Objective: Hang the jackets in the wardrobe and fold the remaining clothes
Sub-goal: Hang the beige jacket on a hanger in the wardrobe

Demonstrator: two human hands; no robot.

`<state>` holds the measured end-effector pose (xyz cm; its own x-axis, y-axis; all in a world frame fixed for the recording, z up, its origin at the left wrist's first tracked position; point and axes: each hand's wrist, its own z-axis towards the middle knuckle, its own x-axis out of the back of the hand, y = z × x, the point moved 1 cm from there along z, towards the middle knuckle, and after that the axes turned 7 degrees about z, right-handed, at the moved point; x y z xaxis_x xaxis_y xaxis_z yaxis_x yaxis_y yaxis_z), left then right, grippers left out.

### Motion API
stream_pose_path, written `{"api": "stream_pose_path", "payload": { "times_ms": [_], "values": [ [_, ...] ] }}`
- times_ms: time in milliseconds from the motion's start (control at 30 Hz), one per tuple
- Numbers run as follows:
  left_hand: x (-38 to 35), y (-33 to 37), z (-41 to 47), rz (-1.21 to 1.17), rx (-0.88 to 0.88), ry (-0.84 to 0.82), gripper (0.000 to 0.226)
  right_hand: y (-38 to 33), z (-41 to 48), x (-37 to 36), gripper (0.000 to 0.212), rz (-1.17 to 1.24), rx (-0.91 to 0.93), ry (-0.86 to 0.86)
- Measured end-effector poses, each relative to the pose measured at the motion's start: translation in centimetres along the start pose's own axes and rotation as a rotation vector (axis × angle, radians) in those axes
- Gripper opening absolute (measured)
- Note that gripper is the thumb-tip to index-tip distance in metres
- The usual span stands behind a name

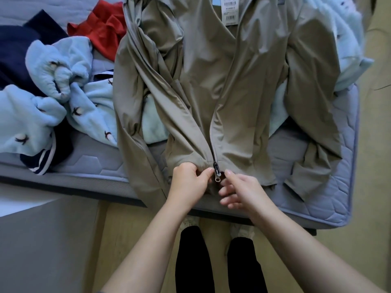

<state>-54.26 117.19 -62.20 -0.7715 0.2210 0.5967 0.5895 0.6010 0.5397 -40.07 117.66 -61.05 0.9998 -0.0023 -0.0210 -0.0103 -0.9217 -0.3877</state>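
Note:
A khaki zip-front jacket [222, 85] lies spread front-up on the bed, its hem at the near edge and a price tag [229, 9] at the collar. My left hand [188, 182] grips the bunched hem just left of the zip. The zip slider [216, 173] sits at the very bottom, its metal pull hanging down. My right hand [239, 191] is just right of the slider, forefinger tip beside it and the other fingers loosely spread, holding nothing that I can see. The zip is open above the slider.
A light blue fleece with bird print [55, 98], a navy garment [19, 58] and a red one [105, 32] lie heaped on the left of the grey-blue mattress [330, 187]. More pale blue fleece [342, 51] lies under the jacket's right side. My legs stand at the bed's edge.

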Motion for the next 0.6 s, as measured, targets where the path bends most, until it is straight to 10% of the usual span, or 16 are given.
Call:
{"api": "stream_pose_path", "payload": {
  "times_ms": [600],
  "values": [
    [3.2, 0.5, -0.8, 0.243, -0.004, -0.205, 0.033, -3.6, 0.0, -0.7, 0.039, -1.778, 1.233, 0.019]
  ]
}}
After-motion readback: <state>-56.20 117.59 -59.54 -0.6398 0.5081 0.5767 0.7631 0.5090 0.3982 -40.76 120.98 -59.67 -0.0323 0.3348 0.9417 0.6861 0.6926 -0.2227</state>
